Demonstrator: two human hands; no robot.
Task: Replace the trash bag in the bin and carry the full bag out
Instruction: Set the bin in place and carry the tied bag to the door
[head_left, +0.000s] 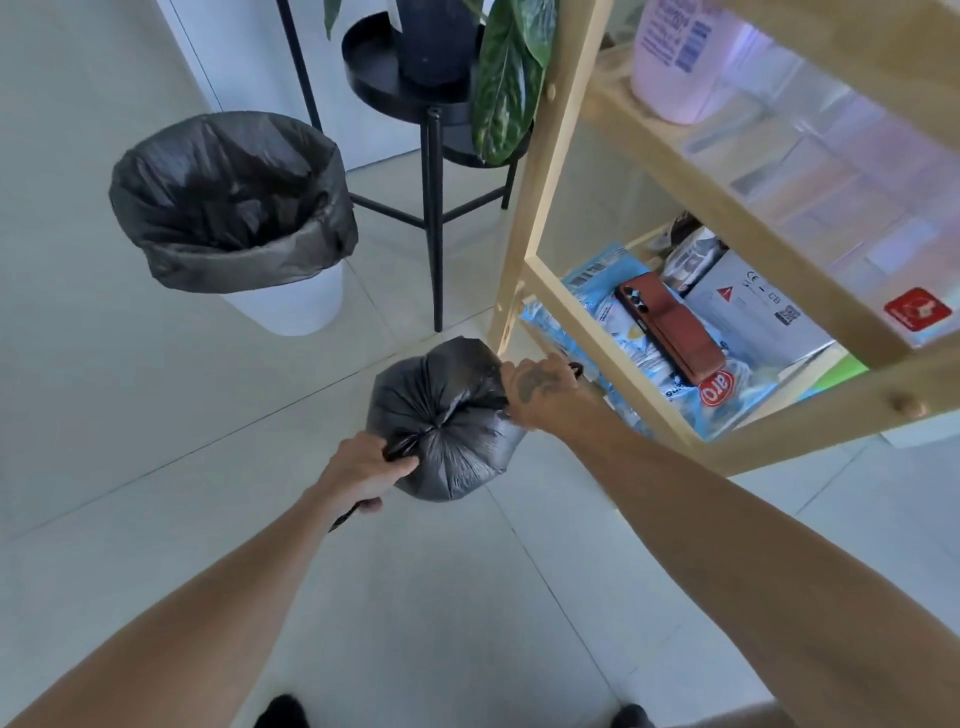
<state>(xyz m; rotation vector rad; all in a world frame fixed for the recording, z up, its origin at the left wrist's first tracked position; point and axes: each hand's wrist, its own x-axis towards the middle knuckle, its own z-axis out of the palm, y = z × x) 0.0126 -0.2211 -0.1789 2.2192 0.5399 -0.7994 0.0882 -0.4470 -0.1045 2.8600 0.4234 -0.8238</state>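
While both hands grip the full bag (447, 421): bin (291, 301) left, shelf (540, 218) right.

We see a dark grey, glossy full bag (447, 421) on pale grey-white floor tiles (156, 415) with thin darker grout lines. To the far left, the bin (291, 306) is white, lined with a charcoal trash bag (228, 202). The plant stand (431, 208) is black; its leaves (506, 88) are deep green mottled with lighter green. On the right, the shelf (540, 208) is light honey wood, holding a brown phone case (670, 332), blue-and-white packets (623, 322) with a red logo, and a pale pink bottle (680, 57). Our right hand (540, 389) bears a dark tattoo.
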